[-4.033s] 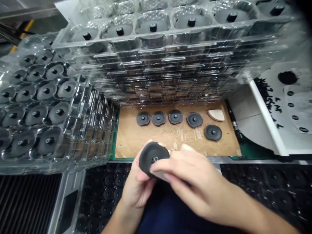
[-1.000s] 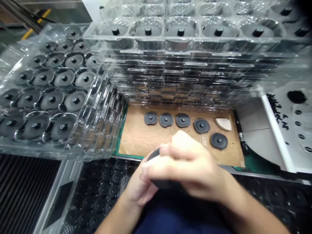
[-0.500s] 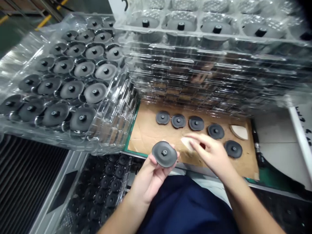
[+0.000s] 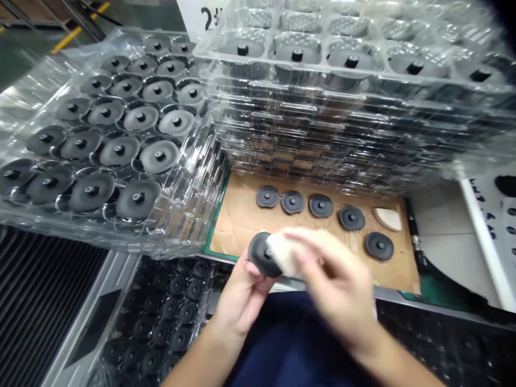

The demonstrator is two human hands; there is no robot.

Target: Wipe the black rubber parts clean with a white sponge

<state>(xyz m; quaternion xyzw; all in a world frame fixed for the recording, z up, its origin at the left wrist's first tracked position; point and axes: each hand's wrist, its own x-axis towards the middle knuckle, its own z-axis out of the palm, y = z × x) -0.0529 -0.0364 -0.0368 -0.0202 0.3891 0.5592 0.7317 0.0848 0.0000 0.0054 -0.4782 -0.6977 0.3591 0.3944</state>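
Observation:
My left hand (image 4: 242, 293) grips a round black rubber disc (image 4: 260, 252) by its lower edge, held upright just in front of the cardboard sheet (image 4: 237, 223). My right hand (image 4: 334, 290) is blurred by motion and presses a pale pad (image 4: 282, 252) against the disc's right half. Its fingers look curled round the pad. Several more black discs (image 4: 320, 206) lie in a row on the cardboard, with one further disc (image 4: 379, 245) in front of them at the right.
A tall stack of clear blister trays (image 4: 342, 107) filled with discs stands behind the cardboard. Another filled tray stack (image 4: 108, 150) sits at the left. A bin of small black discs (image 4: 169, 317) lies below. A white wedge-shaped piece (image 4: 387, 217) rests on the cardboard.
Half a second ago my right hand was out over the cardboard picking up the pale pad; now it is back on the disc. My left hand has kept hold of the disc throughout.

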